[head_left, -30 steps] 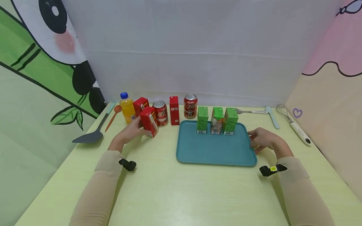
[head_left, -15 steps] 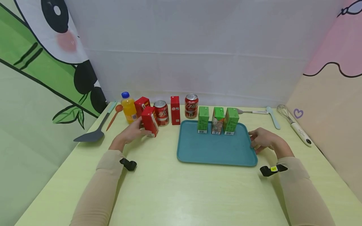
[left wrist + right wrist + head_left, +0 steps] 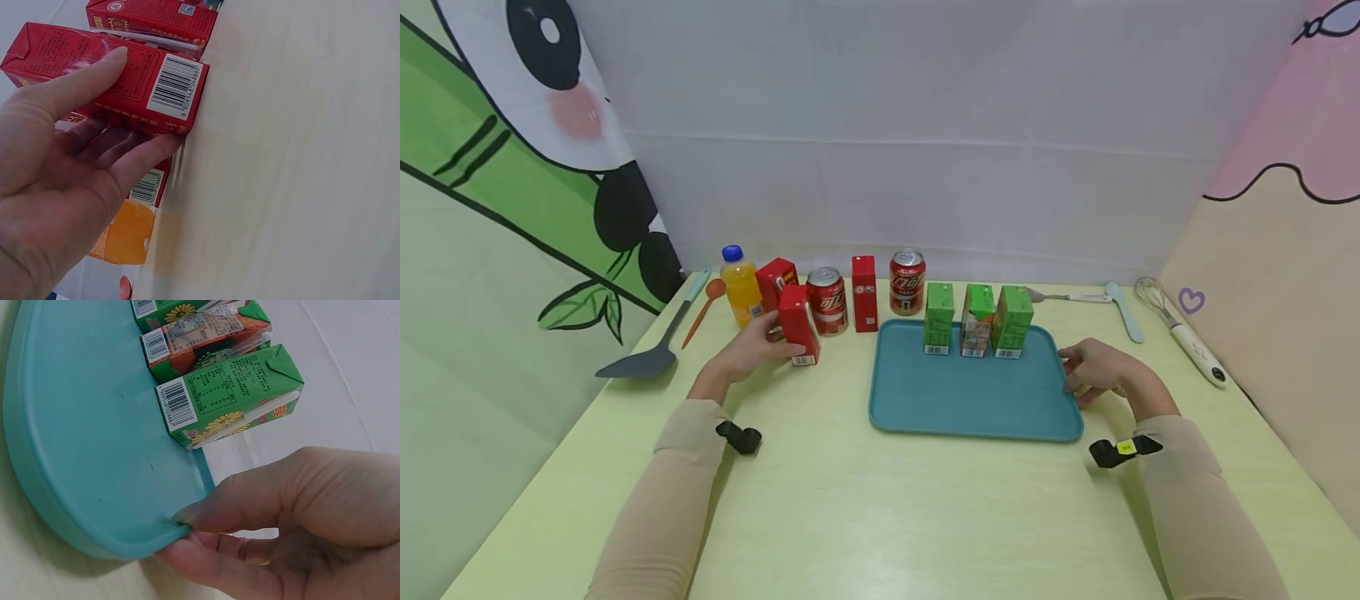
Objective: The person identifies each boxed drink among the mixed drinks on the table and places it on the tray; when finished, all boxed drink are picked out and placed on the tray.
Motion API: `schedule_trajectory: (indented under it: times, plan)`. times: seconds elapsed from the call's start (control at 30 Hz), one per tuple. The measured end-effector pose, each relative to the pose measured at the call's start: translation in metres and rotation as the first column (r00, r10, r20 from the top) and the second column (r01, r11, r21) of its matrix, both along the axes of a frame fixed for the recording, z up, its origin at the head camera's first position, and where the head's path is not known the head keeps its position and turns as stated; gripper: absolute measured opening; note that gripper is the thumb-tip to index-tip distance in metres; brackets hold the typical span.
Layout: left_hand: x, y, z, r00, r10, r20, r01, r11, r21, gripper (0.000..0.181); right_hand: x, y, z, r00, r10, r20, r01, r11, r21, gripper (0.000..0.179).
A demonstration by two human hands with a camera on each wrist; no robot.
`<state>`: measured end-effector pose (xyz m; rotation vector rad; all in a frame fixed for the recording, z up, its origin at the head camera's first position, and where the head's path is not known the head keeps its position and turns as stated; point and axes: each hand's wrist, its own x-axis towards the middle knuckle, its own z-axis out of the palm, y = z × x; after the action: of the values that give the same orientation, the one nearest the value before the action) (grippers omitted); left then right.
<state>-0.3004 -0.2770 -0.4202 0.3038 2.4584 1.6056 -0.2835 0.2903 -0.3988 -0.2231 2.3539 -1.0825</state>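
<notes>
In the head view my left hand [image 3: 752,346] holds a red drink carton [image 3: 800,323] near the table's left side. The left wrist view shows the thumb along one face of that carton [image 3: 144,81] and the fingers under the opposite side. At the right, my right hand [image 3: 1093,371] pinches the rim of a teal tray [image 3: 955,408]. Its thumb lies on top of the rim and its fingers below, as the right wrist view shows. Three green drink cartons [image 3: 1013,321] stand in a row along the tray's far side.
Behind the left hand stand an orange juice bottle [image 3: 742,292], another red carton [image 3: 775,279] and a cola can [image 3: 827,304]. A third red carton [image 3: 864,296] and a second can [image 3: 907,283] are nearer the tray. A spatula [image 3: 651,358] lies left, a whisk [image 3: 1187,342] right.
My left hand has turned the red carton slightly, so its straw side shows less in the head view. The right hand and the tray look unmoved.
</notes>
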Motion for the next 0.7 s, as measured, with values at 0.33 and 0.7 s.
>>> schedule_trajectory:
  times: [0.33,0.7]
  plan:
    - [0.0010,-0.0012,-0.0009,1.000,-0.003,0.010,0.002,0.997,0.079,0.084,-0.0003,-0.0017,0.0004,1.000,0.004,0.012,-0.004,1.000,-0.005,0.078]
    - [0.0005,0.0008,-0.0006,1.000,0.015,0.013,-0.016,0.998,0.059,0.084,-0.0004,-0.0012,0.0018,1.000,0.005,0.007,-0.005,1.000,0.012,0.078]
